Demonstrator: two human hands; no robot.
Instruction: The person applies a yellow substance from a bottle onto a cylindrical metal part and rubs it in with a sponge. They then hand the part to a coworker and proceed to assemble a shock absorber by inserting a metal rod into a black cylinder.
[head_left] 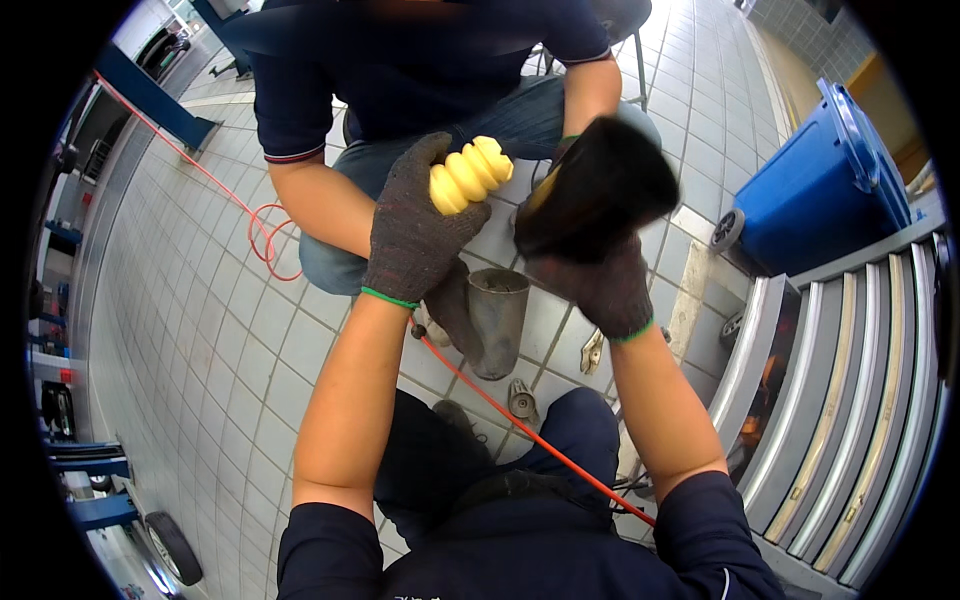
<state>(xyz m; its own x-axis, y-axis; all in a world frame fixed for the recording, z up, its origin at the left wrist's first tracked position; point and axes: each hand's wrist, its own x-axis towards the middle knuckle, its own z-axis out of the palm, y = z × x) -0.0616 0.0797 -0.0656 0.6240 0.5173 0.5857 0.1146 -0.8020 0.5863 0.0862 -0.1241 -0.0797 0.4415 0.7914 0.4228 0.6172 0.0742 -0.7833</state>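
Hands (pixel 422 232): ribbed yellow piece (pixel 468 179), black tube (pixel 608 185)

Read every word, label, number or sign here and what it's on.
No text is readable.
Dark navy shirt at the lower edge: white marks, cut off, too small.
Yellow ribbed piece in the left gloved hand: none legible.
Black cylindrical piece in the right gloved hand: blurred, none legible.

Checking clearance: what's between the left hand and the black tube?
In the head view: the yellow ribbed piece, held by the left hand, then a gap before the black tube.
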